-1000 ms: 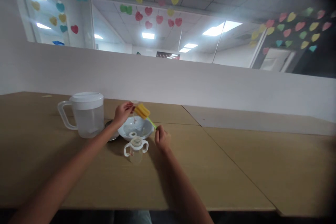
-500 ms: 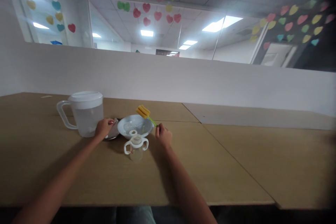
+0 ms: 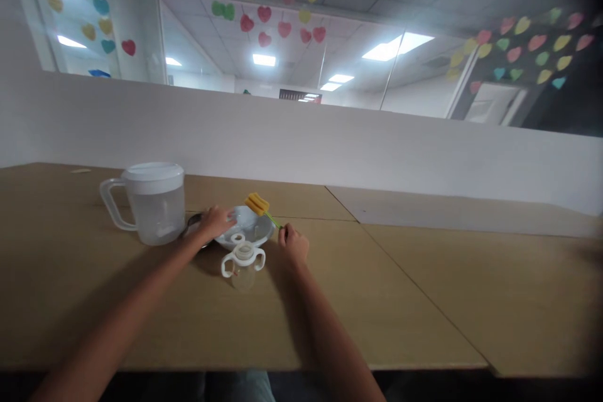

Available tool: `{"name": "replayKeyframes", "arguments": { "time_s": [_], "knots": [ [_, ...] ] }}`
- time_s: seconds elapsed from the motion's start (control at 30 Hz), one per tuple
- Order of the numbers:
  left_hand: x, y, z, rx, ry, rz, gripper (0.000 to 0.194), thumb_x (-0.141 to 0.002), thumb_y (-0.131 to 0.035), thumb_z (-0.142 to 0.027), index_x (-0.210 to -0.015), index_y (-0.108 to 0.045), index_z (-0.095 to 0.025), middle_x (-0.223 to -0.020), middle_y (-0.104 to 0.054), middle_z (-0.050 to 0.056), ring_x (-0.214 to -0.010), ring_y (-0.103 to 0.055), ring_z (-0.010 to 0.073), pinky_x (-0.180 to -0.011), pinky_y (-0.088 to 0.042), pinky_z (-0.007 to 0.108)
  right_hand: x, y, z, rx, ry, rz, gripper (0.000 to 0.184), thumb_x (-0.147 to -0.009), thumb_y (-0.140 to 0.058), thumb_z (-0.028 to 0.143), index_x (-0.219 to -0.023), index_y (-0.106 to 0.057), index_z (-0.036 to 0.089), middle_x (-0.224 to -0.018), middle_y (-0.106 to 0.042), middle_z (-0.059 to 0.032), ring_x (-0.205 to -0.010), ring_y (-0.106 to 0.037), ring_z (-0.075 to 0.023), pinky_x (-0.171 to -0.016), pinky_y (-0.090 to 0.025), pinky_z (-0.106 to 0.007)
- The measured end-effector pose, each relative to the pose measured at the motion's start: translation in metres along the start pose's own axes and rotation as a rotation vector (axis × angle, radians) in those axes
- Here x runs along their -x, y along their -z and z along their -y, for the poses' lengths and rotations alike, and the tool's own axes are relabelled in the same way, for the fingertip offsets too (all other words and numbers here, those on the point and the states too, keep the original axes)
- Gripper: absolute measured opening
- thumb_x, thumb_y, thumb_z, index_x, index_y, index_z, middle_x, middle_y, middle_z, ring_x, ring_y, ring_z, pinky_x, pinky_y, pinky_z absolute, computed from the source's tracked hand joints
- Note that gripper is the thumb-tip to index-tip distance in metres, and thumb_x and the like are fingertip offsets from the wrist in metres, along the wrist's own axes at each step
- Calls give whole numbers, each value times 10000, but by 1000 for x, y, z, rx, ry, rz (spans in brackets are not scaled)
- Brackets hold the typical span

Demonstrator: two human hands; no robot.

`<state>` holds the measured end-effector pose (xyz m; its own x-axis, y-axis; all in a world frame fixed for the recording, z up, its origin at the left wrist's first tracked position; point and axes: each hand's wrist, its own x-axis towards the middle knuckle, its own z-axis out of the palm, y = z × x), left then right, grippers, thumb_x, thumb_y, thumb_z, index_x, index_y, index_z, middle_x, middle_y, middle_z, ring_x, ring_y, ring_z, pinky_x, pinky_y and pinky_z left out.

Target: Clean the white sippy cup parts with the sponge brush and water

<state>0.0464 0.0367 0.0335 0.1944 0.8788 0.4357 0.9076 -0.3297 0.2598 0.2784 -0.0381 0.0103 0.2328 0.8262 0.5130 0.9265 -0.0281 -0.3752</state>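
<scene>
My right hand point(image 3: 293, 245) is closed on the thin green handle of a brush whose yellow sponge head point(image 3: 257, 203) is raised over the far rim of a white bowl point(image 3: 249, 233). My left hand point(image 3: 215, 221) reaches in from the left with its fingers stretched out at the bowl's left rim, holding nothing that I can see. A small clear baby bottle with two white handles point(image 3: 244, 262) stands upright just in front of the bowl, between my hands.
A clear pitcher with a white lid point(image 3: 153, 202), partly filled with water, stands left of the bowl. A dark metal dish point(image 3: 194, 224) lies between pitcher and bowl, partly under my left wrist. A white partition wall point(image 3: 301, 138) runs behind the wooden table point(image 3: 400, 301).
My left hand dropped from beside the sponge head to the metal dish, then moved right to the bowl's rim. The right hand and brush stayed nearly still.
</scene>
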Motion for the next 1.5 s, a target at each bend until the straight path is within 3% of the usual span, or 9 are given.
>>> {"name": "replayKeyframes", "arguments": {
  "time_s": [0.1,0.2,0.37,0.43,0.7,0.83,1.03,1.37,1.5],
  "knots": [
    [-1,-4,-10,-54,-44,48,219,-648,-728,-312,-846,-715,-219,-896,-722,93,-955,-623,295,-931,-357,433,0,1,-1,8,-24,0,247,-907,-412,272,-822,-627,188,-699,-634,-24,-543,-469,-97,-508,-159,-251],
    [5,-1,-14,-83,-45,-6,262,-768,-623,-335,-983,-686,-200,-972,-697,130,-995,-604,306,-935,-344,462,-1,2,-1,9,-35,7,250,-906,-410,275,-818,-627,190,-715,-646,-27,-553,-486,-101,-507,-162,-249],
    [26,2,-7,210,-36,-452,388,-908,-388,-360,-1193,-554,-155,-1115,-621,140,-1001,-594,238,-874,-449,361,-1,1,1,29,-47,9,271,-895,-403,276,-802,-643,191,-702,-654,-34,-550,-494,-105,-501,-162,-251],
    [36,-1,-4,363,-75,-534,376,-915,-368,-356,-1177,-550,-158,-1119,-619,123,-970,-606,213,-851,-475,334,-1,0,0,30,-4,3,275,-879,-417,285,-769,-651,191,-674,-651,-36,-537,-491,-105,-501,-168,-252],
    [62,-5,-14,389,-124,-560,331,-927,-314,-330,-1124,-522,-164,-1070,-639,109,-994,-602,209,-887,-476,341,6,-8,-12,-74,444,-175,295,-828,-395,265,-653,-620,187,-534,-584,-21,-488,-481,-101,-497,-229,-223],
    [64,-4,-11,277,-321,-509,341,-914,-309,-265,-1153,-526,-157,-1165,-598,129,-1112,-555,213,-969,-443,350,9,-6,-13,-79,556,-169,246,-793,-416,272,-643,-587,179,-541,-573,-20,-513,-489,-97,-531,-273,-208],
    [66,-3,-4,214,-438,-560,353,-913,-359,-239,-1226,-491,-146,-1250,-555,133,-1180,-520,212,-1008,-425,335,11,-2,-8,-58,654,-223,263,-852,-373,271,-748,-585,156,-629,-593,-39,-561,-482,-107,-569,-285,-229],
    [67,0,-1,358,-171,-653,337,-932,-324,-346,-1064,-580,-171,-1022,-638,99,-965,-599,197,-880,-472,311,12,-4,1,84,731,-251,330,-979,-315,285,-874,-608,179,-757,-615,-59,-705,-518,-134,-590,-292,-252],
    [62,4,8,315,-83,-735,336,-917,-386,-362,-1143,-546,-171,-1145,-544,125,-1110,-525,219,-975,-421,343,9,-9,0,23,560,-255,300,-970,-334,273,-886,-604,171,-800,-624,-64,-722,-534,-129,-572,-289,-235]
  ]
}}
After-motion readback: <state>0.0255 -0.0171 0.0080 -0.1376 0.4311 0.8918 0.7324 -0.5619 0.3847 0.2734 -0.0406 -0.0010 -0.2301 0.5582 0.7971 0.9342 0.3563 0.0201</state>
